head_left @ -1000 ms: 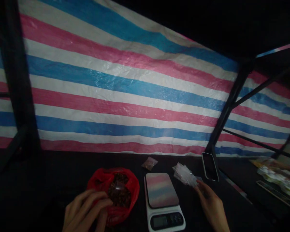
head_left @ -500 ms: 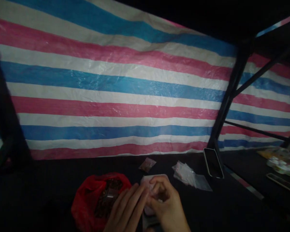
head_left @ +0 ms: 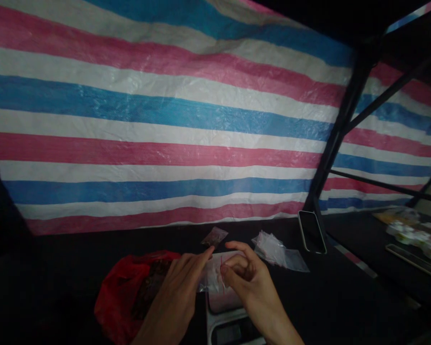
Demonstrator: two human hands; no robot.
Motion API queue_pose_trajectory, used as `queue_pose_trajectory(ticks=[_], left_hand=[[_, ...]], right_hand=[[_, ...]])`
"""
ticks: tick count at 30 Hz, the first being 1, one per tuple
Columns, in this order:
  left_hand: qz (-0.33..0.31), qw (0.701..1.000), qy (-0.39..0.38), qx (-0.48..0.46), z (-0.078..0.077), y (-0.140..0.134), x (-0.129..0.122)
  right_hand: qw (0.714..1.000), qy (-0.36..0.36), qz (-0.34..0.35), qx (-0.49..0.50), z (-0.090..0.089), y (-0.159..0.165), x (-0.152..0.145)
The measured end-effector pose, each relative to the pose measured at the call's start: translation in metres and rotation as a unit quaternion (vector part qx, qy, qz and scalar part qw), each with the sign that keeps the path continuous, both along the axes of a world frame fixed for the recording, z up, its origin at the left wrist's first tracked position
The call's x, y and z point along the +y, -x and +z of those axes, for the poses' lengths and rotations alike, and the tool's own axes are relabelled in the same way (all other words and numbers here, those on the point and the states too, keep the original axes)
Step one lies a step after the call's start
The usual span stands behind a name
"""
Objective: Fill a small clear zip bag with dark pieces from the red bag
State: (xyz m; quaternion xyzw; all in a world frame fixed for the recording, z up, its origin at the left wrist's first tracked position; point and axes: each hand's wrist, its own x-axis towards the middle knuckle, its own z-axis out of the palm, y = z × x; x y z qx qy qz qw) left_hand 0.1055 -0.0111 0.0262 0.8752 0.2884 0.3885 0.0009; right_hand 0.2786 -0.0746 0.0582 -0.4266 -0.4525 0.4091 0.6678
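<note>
While both hands meet over the scale, a small clear bag lies between them, above the far part of the weighing plate. Its red strip runs along the end nearest the right hand, pointing away from the person and toward the striped sheet, so that this edged end faces right. The bag's body stretches leftward from the strip, and its long axis seems to run from side to side, though the left hand covers part of it and the full length cannot be told.

The right hand is narrow, thumb and curled fingers pinching the bag at the strip, with the index finger reaching forward. The left hand is held flat, its fingers close together and slanting forward and right against the bag's other end; whether it grips there cannot be told.

Left of the scale, a red plastic bag gapes around dark pieces, too dim to identify. Beyond the scale, a filled packet rests on the counter. To its right lie spare clear bags, loosely fanned, and farther right a phone with its long side slanting away toward the sheet.
</note>
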Motion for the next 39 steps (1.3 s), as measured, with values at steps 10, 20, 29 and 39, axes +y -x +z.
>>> queue_pose_trajectory(ticks=[10,20,29,39], left_hand=[[-0.016,1.0,0.018,0.012,0.019,0.005,-0.008],[-0.026,0.978,0.181,-0.098,0.044,0.01,-0.013],[-0.046,0.985,0.157,-0.044,0.045,0.013,-0.029],[-0.106,0.96,0.257,-0.027,0.07,-0.006,-0.058]], right_hand=[[0.996,0.028,-0.045,-0.067,0.024,0.006,-0.002],[0.997,0.027,0.015,-0.077,0.024,0.007,-0.006],[0.993,0.082,0.039,-0.08,0.038,0.008,-0.026],[0.968,0.102,0.083,-0.211,0.034,-0.024,-0.043]])
